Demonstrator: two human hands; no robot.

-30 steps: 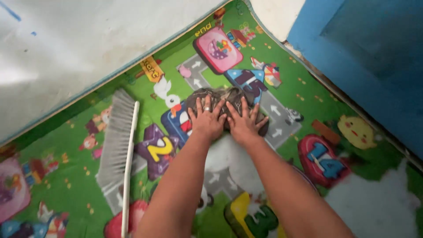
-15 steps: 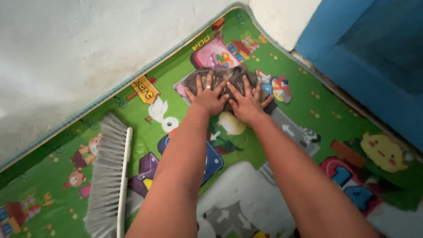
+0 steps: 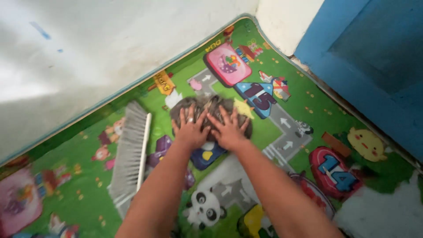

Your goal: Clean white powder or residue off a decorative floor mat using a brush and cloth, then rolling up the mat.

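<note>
A crumpled dark brown-grey rag lies on a bright green children's play mat printed with numbers, animals and roads. My left hand, with a ring on one finger, presses flat on the rag's left part. My right hand presses flat on its right part, fingers spread. Both hands sit side by side, thumbs nearly touching, and cover the rag's near half.
A hand brush with grey bristles and a white handle lies on the mat to the left of my arms. A whitish wall runs along the mat's far edge. A blue door or panel stands at the right.
Both hands pushed the rag away toward the mat's far corner, then pulled it back toward me. The brush has not moved on the mat.
</note>
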